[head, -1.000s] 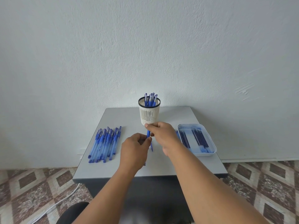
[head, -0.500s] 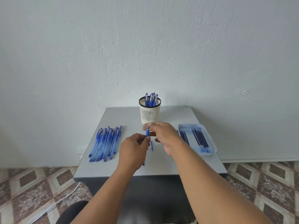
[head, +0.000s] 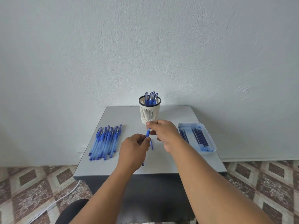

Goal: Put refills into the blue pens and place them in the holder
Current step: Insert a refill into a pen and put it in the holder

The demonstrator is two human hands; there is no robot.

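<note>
The pen (head: 147,133) stands a little higher between the two hands than a moment ago, and the right hand (head: 163,132) has shifted from its top end to pinching it from above, so the assembly looks nearly closed and ready for the cup. The left hand (head: 134,147) is curled round the lower barrel, whose end pokes out below the fist; both hands grasp the same pen. A thin blue piece (head: 151,144) shows just beside the grip, on the right; I cannot tell whether it is held or lying on the table (head: 178,113).

Just beyond the grip stands the holder (head: 150,113), a pale slotted plastic cup with a dark rim, finished pens upright inside. Left of the grip lies a row of pens (head: 105,141), translucent barrels with darker caps. Right of it, a shallow rounded tray (head: 212,145) holds slim dark refills (head: 199,137).
</note>
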